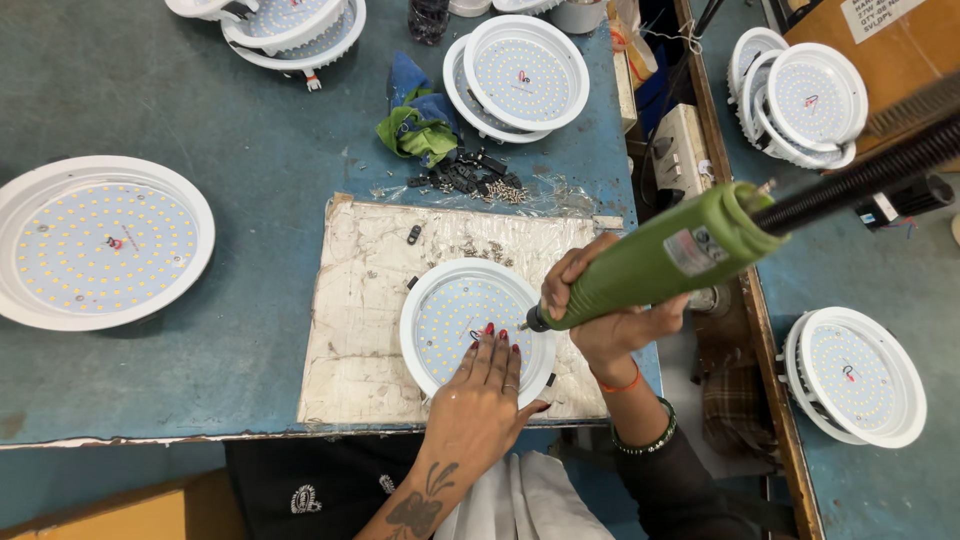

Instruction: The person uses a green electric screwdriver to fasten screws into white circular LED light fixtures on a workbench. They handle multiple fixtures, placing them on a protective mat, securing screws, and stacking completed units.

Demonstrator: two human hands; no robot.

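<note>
- I look down from a head camera at a blue bench (pixel 230 300) with a worn, pale work board (pixel 360 330) lying on it.
- On the board sits a round white lamp (pixel 470 325), face up, its disc dotted with small yellow diodes.
- My left hand (pixel 485 385) lies flat on the lamp, fingers spread and pressing on the disc near its right side; it grips nothing, it only rests there.
- My right hand (pixel 600 315) is wrapped tight round a green driver (pixel 660 260), held nearly level, just right of the lamp.
- The driver's dark tip points left and meets the lamp's right rim, just above my left fingertips.
- A black coiled cable (pixel 870 170) runs from the driver's back end toward the upper right.
- Loose screws (pixel 480 248) and small black clips (pixel 470 178) lie scattered along the board's top edge and just beyond it.
- A crumpled green and blue rag (pixel 420 125) lies above those.
- A larger lamp of the same kind (pixel 100 240) lies at far left, well apart.
- More lamps are stacked at the top (pixel 525 75) and on a second bench to the right (pixel 860 375).
</note>
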